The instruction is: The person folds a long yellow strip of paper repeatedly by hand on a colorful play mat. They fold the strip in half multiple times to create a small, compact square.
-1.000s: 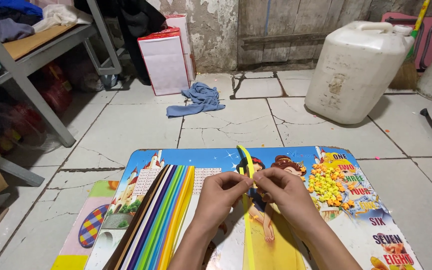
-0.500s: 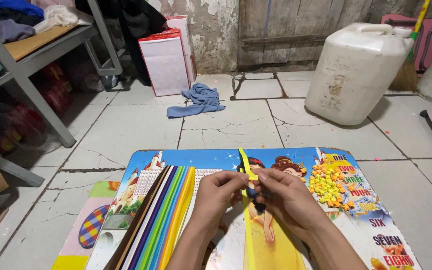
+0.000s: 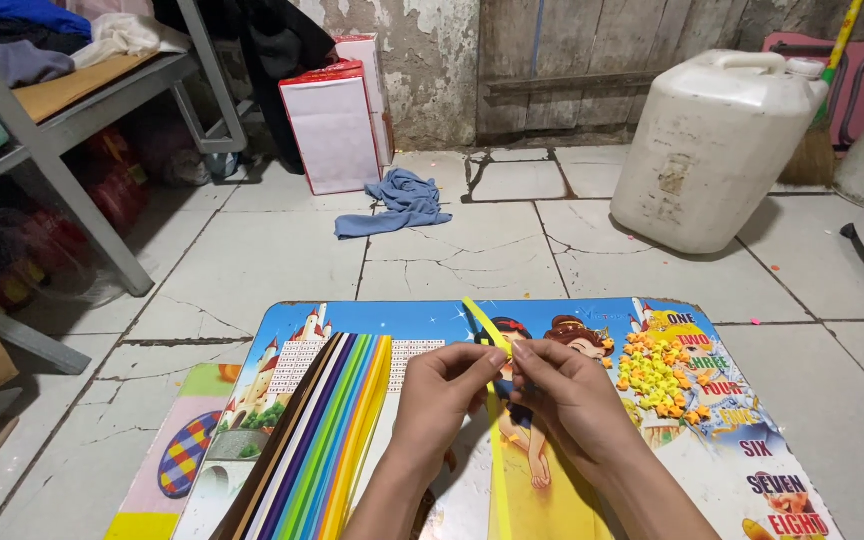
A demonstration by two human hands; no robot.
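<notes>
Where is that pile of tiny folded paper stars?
The pile of small yellow and orange paper stars lies on the picture board's right side, just right of the right hand.

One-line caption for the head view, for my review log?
Left hand and right hand pinch a yellow paper strip over a cartoon-printed board.

A yellow paper strip [image 3: 497,440] lies beside rainbow-coloured strips [image 3: 322,440] and yellow-orange stars [image 3: 660,375].

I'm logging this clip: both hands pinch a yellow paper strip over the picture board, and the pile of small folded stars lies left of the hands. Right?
Not quite. In the head view the left hand and right hand do pinch the yellow paper strip over the picture board, but the pile of small folded stars lies right of the hands.
</notes>
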